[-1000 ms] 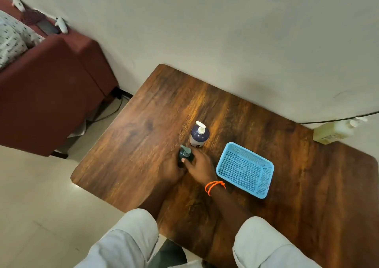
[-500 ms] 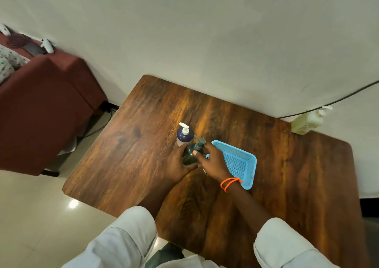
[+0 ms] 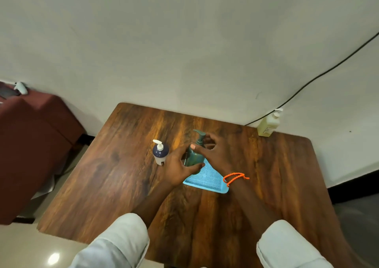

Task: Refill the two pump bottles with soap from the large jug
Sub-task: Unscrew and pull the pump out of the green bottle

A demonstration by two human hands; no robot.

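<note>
- While the left hand (image 3: 178,166) is wrapping its fingers round the teal pump bottle (image 3: 193,157) mid-table, the bottle is standing upright.
- Right hand (image 3: 213,152) is pinching the pump collar directly above, so it's nearer the cap.
- Jug (image 3: 268,124) is sitting way off at the far right corner.

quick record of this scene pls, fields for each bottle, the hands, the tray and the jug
green bottle: upright, pump on, held over the tray's edge
left hand: grips the green bottle's body
right hand: fingers at the green bottle's pump neck
navy bottle: upright on the table, pump on, untouched
tray: blue, partly hidden by the hands
jug: at the far right table edge by the wall, untouched
</note>
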